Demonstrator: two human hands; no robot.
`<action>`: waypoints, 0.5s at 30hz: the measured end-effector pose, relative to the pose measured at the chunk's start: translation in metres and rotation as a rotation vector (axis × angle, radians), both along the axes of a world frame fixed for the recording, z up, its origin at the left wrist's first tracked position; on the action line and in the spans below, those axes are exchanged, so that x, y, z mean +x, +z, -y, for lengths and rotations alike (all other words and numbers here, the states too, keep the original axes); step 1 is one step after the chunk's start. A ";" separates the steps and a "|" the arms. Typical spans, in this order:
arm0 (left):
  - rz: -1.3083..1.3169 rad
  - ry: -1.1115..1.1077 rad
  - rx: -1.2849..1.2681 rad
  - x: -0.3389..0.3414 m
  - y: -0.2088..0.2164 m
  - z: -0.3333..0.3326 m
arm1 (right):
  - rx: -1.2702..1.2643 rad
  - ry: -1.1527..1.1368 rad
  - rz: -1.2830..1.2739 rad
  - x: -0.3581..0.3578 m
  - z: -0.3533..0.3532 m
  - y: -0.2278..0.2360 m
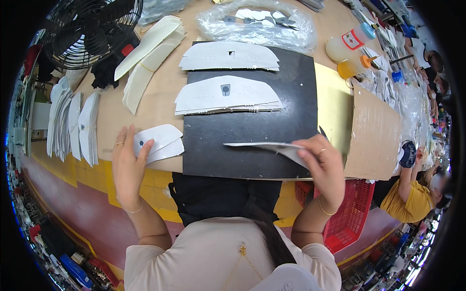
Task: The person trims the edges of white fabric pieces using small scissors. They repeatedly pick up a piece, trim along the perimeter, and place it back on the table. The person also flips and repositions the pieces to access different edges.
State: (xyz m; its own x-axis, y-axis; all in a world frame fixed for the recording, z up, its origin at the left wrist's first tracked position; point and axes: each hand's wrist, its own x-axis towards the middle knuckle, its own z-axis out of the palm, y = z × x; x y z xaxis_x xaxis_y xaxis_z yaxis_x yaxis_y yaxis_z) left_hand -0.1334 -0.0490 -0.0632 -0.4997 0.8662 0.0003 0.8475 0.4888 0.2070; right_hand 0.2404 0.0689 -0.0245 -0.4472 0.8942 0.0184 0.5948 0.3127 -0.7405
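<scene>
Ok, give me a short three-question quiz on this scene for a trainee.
1. True or false: the right hand holds a thin pale piece.
2. The larger bottle has a cap that is: A orange, B blue, C green.
3. What does the thumb of the left hand seem to touch?

Key: 1. True. 2. B. 3. White pieces by the left edge of the black mat.
</scene>
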 end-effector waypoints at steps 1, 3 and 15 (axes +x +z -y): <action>0.011 -0.005 0.007 0.001 -0.001 0.000 | 0.009 -0.057 -0.041 0.005 -0.005 0.000; 0.048 -0.024 0.026 0.002 -0.002 -0.003 | 0.031 -0.185 -0.120 0.019 -0.016 -0.002; 0.048 -0.076 0.001 -0.034 0.003 0.025 | 0.124 -0.305 0.052 0.030 -0.030 -0.039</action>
State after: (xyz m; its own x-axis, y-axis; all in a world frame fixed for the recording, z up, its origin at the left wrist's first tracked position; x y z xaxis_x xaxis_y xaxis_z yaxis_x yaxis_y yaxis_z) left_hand -0.1670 -0.0739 -0.0605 -0.4321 0.9015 -0.0215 0.8711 0.4235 0.2487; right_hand 0.2704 0.0993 -0.0639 -0.1623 0.9795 0.1197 0.7107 0.2002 -0.6744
